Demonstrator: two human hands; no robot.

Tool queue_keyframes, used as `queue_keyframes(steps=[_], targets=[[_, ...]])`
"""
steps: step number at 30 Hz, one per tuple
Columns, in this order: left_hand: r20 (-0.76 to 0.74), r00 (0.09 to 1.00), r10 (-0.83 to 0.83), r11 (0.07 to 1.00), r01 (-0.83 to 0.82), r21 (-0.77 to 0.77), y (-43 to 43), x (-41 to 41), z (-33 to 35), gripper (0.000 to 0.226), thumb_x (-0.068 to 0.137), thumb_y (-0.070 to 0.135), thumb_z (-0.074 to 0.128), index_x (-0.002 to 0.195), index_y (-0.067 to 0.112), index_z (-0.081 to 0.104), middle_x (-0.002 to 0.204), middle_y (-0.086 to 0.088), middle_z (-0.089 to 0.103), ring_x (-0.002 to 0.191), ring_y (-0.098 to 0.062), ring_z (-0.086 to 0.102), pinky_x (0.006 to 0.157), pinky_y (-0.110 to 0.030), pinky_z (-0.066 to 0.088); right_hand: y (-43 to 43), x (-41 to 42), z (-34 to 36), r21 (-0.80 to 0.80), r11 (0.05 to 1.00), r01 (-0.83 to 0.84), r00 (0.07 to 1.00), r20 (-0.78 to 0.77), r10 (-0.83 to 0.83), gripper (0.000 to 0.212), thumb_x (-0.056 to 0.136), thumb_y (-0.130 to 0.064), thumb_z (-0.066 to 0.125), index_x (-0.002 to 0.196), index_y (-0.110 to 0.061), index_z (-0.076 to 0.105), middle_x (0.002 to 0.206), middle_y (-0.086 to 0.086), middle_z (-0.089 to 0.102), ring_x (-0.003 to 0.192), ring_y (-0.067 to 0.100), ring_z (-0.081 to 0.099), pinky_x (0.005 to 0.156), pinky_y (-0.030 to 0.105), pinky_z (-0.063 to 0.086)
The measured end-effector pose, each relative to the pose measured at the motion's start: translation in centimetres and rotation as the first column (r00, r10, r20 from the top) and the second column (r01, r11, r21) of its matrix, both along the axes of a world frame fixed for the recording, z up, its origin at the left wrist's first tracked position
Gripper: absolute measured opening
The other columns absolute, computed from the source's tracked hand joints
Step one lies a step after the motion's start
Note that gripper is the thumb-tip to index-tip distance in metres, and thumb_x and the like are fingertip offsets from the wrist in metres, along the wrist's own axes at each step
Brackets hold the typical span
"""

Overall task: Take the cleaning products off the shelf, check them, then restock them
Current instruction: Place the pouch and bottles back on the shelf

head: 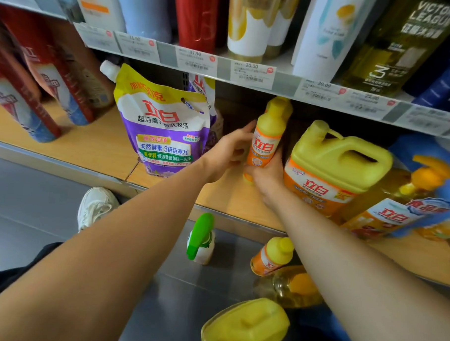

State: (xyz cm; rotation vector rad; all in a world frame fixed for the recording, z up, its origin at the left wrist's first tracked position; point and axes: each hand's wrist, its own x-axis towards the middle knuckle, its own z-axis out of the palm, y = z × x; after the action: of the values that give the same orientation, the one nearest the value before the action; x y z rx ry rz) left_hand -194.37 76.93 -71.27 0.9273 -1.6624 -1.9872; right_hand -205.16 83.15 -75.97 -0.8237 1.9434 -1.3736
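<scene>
Head view: the small yellow bottle (268, 138) leans slightly at the wooden shelf (65, 142), between the purple pouch (163, 131) and the big yellow jug (332, 170). The right hand (267, 176) curls round its base. The left hand (230, 151) touches its side, but I cannot tell its grip. 1 spray bottle (203, 239) stands on the floor below.

Small yellow plastic bottle with orange label (267, 144): red logo characters on white patch. Large yellow plastic handled jug (334, 170): orange label, red logo. Soft refill pouch (163, 131): purple body, white band, yellow top, red logo, green and blue strips. White spray bottle with green trigger (201, 240). Tall cartons at left (28, 97): red, blue base, blurred, perhaps white emblem. Shelf board (65, 137): pale wood grain.
</scene>
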Motion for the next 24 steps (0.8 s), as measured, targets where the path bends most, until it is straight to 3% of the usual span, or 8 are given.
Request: queue_keyframes(steps=[3,8,12,16,18,21,24], targets=[[-0.058,0.996,0.064,0.997,-0.061,0.042,0.1,-0.7,-0.1,0.052,0.103,0.036,0.03,0.156,0.037,0.033,0.149,-0.004,0.054,0.137,-0.028,0.048,0.119,-0.053,0.03,-0.4,-0.5,-0.5,-0.009,1.0,-0.029,1.0,-0.006,0.029,0.087,0.077,-0.009,0.083,0.149,-0.022,0.036,0.134,0.003,0.058,0.124,0.024,0.056,0.101,0.036,0.046],[-0.106,0.987,0.123,0.992,-0.121,0.032,0.1,0.6,-0.5,0.049,0.104,0.034,0.035,0.152,0.036,0.041,0.138,0.0,0.063,0.129,-0.022,0.058,0.114,-0.047,0.041,-0.5,0.1,-1.0,-0.045,0.986,-0.16,0.987,-0.02,0.159,0.082,0.077,-0.011,0.084,0.146,-0.018,0.04,0.133,0.004,0.06,0.121,0.021,0.058,0.102,0.035,0.047],[-0.15,0.964,0.219,0.975,-0.213,0.056,0.3,2.3,-0.9,0.048,0.105,0.033,0.039,0.153,0.032,0.041,0.138,-0.001,0.064,0.124,-0.02,0.062,0.091,-0.03,0.055,-0.7,1.7,-0.6,-0.068,0.968,-0.243,0.97,-0.037,0.241,0.08,0.078,-0.009,0.083,0.145,-0.016,0.04,0.134,0.004,0.059,0.119,0.018,0.057,0.099,0.03,0.044],[-0.14,0.952,0.272,0.962,-0.265,0.067,0.3,2.9,-0.7,0.048,0.104,0.038,0.044,0.15,0.027,0.046,0.132,0.002,0.068,0.116,-0.015,0.068,0.077,-0.02,0.058,-0.7,2.0,-0.1,-0.055,0.948,-0.313,0.95,-0.031,0.311,0.08,0.081,-0.009,0.081,0.148,-0.016,0.037,0.139,0.007,0.057,0.125,0.021,0.056,0.107,0.036,0.045],[-0.122,0.958,0.258,0.966,-0.253,0.052,0.3,3.0,-0.6,0.048,0.104,0.038,0.044,0.151,0.028,0.045,0.133,0.002,0.068,0.119,-0.017,0.066,0.079,-0.022,0.059,-0.5,1.7,0.2,-0.024,0.942,-0.335,0.942,-0.043,0.334,0.082,0.081,-0.012,0.081,0.149,-0.018,0.036,0.141,0.006,0.056,0.127,0.022,0.055,0.109,0.04,0.044],[-0.085,0.969,0.232,0.973,-0.232,0.005,0.7,3.4,-1.0,0.048,0.105,0.039,0.042,0.153,0.037,0.038,0.141,0.004,0.062,0.127,-0.016,0.061,0.094,-0.027,0.055,0.4,1.3,0.5,0.015,0.941,-0.339,0.938,-0.073,0.339,0.081,0.081,-0.018,0.083,0.148,-0.021,0.038,0.14,0.003,0.057,0.126,0.021,0.056,0.109,0.043,0.046],[-0.062,0.97,0.237,0.97,-0.239,-0.034,1.9,4.1,-1.7,0.047,0.105,0.033,0.043,0.152,0.036,0.041,0.133,0.013,0.066,0.118,-0.001,0.063,0.093,-0.021,0.053,1.7,1.3,1.1,0.009,0.94,-0.342,0.934,-0.11,0.341,0.075,0.083,-0.018,0.081,0.147,-0.02,0.042,0.139,0.004,0.059,0.124,0.023,0.058,0.107,0.046,0.048]])
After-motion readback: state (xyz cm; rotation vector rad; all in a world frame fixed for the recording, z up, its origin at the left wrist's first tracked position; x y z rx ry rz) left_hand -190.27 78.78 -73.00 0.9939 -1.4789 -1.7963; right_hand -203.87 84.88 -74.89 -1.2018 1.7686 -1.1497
